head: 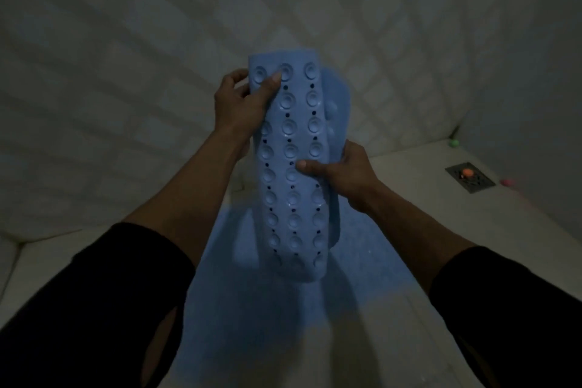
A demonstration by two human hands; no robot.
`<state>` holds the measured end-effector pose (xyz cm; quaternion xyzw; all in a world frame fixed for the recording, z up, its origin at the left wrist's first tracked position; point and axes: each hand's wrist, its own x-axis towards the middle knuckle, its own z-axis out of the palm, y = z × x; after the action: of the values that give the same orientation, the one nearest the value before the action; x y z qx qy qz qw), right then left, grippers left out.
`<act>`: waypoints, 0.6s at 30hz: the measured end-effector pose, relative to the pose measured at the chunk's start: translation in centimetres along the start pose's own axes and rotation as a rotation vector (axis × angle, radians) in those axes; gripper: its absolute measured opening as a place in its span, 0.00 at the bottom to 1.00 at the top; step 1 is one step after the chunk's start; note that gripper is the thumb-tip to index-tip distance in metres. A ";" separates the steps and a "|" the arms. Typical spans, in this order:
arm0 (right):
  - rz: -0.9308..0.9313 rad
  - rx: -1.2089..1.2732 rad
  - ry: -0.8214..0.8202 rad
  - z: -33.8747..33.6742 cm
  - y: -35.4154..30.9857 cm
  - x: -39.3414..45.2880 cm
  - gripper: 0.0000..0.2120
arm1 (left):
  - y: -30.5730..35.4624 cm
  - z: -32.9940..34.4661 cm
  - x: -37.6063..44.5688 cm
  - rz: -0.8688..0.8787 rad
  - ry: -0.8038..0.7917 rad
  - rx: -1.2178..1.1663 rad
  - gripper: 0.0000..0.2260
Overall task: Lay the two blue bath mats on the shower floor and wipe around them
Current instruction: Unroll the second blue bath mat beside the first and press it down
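**Second mat in our hands, first one down below**

Nearest to us, our two black sleeves (94, 302) frame the view, with bare forearms reaching forward from them. Between them, flat on the pale shower floor (393, 340), lies the first flat blue bath mat (252, 309), its long axis running away from us toward the wall.

Above it we hold the second mat, a folded blue rubber mat with rows of suction cups and small drain holes (293, 167), cup side facing us. It hangs nearly upright, long axis vertical, its lower end hovering over the laid mat without clearly touching it. Our right hand (343, 173) is closed on the mat's right edge at mid-height, thumb pressed across the cups. Our left hand (242, 101) is closed on the upper left edge, thumb on the top row, fingers wrapped behind. The left hand is higher and farther out; the right is lower and nearer us.

We judge the next move depends on this: the mat must open out and tip from vertical to flat, cups down, beside the laid one.

Farther right sits a dark square floor drain (470, 177) with something small and orange on it, and beyond rises the pale tiled wall (126, 57).
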<state>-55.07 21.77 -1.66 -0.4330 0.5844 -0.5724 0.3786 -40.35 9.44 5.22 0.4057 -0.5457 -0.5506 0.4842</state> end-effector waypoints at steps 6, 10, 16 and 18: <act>0.091 0.109 0.069 -7.7 1.1 -1.6 0.22 | -9.0 7.0 -6.6 -0.308 -0.239 0.080 0.31; 0.170 0.094 0.061 -12.9 2.6 -2.2 0.20 | -13.1 10.9 -10.7 -0.386 -0.281 0.058 0.30; 0.275 0.093 -0.002 -17.9 7.2 -4.2 0.22 | -15.6 15.6 -16.1 -0.456 -0.053 0.116 0.29; 0.282 0.090 -0.092 -18.8 8.7 -5.3 0.22 | -15.6 16.5 -18.5 -0.455 -0.021 0.143 0.25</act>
<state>-71.54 32.95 -9.48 -0.3550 0.5950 -0.5190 0.5006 -54.07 29.87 -10.53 0.5459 -0.4828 -0.6095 0.3122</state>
